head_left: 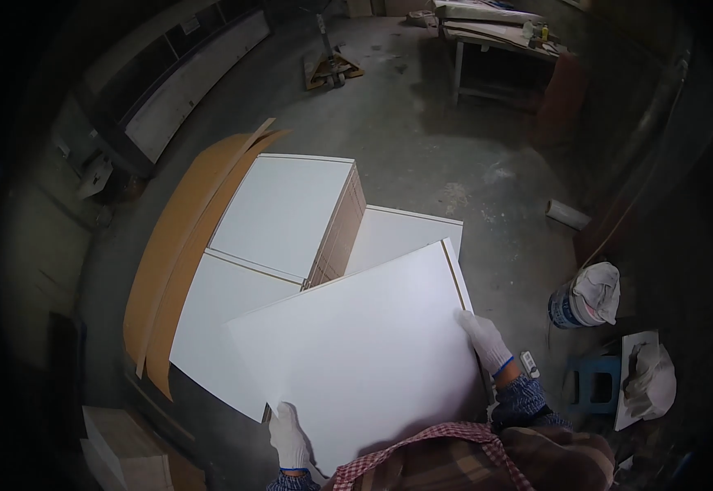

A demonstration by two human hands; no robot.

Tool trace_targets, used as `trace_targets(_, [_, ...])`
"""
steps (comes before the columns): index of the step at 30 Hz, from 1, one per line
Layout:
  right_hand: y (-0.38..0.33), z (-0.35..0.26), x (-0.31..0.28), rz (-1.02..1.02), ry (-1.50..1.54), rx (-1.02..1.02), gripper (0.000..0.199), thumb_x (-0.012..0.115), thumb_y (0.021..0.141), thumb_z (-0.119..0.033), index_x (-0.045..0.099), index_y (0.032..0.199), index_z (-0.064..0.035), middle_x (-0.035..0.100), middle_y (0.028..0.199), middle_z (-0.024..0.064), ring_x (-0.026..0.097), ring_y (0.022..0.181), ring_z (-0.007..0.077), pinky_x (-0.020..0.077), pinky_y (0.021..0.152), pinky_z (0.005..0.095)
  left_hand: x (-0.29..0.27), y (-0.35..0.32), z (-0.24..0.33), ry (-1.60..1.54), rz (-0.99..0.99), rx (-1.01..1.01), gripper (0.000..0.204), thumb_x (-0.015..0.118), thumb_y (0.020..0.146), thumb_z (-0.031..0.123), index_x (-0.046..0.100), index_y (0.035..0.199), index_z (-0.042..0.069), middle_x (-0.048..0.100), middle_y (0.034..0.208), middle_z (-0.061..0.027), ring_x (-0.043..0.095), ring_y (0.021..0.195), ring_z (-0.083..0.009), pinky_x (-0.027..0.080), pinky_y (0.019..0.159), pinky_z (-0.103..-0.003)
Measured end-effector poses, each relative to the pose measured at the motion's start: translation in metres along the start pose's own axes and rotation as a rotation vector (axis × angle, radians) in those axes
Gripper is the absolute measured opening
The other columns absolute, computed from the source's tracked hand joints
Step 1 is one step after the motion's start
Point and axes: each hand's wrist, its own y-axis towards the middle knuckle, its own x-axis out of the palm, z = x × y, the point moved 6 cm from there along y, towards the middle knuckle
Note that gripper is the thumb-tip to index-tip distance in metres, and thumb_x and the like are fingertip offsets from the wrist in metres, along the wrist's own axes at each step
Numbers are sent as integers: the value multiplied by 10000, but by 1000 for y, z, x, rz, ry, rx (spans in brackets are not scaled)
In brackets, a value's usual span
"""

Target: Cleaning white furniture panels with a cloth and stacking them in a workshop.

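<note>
A large white panel (373, 352) with a thin brownish groove near its right edge lies tilted across the lower middle, close to my body. My left hand (288, 438), in a white knit glove with a blue cuff, grips its near left edge. On the right edge, my gloved right hand (484, 342) holds it with the fingers partly hidden beneath. Beyond the panel stands a tall stack of white panels (287, 213) with brown edges showing on its right side. Another white panel surface (229, 319) lies nearer, at left, partly covered by the held one.
Brown sheets (184, 245) curve along the stack's left. At right are a bucket (573, 299) with a white cloth, a blue stool (593, 385) and a white roll (567, 215). A pallet jack (332, 69) and a workbench (495, 37) stand far off. Boxes (127, 450) sit lower left.
</note>
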Motion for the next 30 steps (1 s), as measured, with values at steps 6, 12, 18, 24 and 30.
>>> trace_targets(6, [144, -53, -87, -206, -194, 26, 738, 541, 928, -648, 681, 1217, 17, 732, 1033, 190, 693, 966, 274, 505, 897, 351, 145, -55, -9, 146, -4, -330, 867, 425, 981, 677, 586, 1242, -135, 680, 1056, -284, 655, 984, -340, 495, 915, -455])
trace_targets(12, [255, -51, -101, -333, -638, 6, 888, 469, 877, -789, 702, 1172, 15, 727, 1080, 213, 686, 1036, 356, 489, 946, 401, 266, -73, -28, -186, -166, -562, 910, 356, 976, 733, 638, 1198, -104, 698, 986, -180, 639, 900, -251, 501, 826, -381])
trace_targets(18, [364, -48, -60, -464, -887, 17, 889, 477, 871, -796, 740, 1068, 29, 730, 1071, 214, 683, 1062, 357, 485, 949, 402, 350, -54, -32, -431, -87, -608, 807, 345, 1016, 675, 670, 1155, -50, 704, 922, -60, 613, 724, -154, 510, 675, -288])
trace_targets(24, [441, -67, -5, -557, -742, -8, 987, 562, 767, -856, 727, 1081, 66, 725, 1068, 250, 690, 1057, 369, 495, 930, 399, 385, -7, -24, -375, -63, -499, 727, 296, 1054, 606, 693, 1160, 5, 729, 858, -49, 635, 653, -158, 532, 630, -299])
trace_targets(30, [493, -74, 17, -565, -825, -101, 923, 583, 810, -800, 734, 1053, 78, 736, 959, 222, 707, 909, 319, 524, 822, 403, 415, 3, -4, -547, -201, -692, 796, 423, 994, 679, 535, 1360, -18, 655, 1250, -114, 655, 1085, -234, 546, 909, -324])
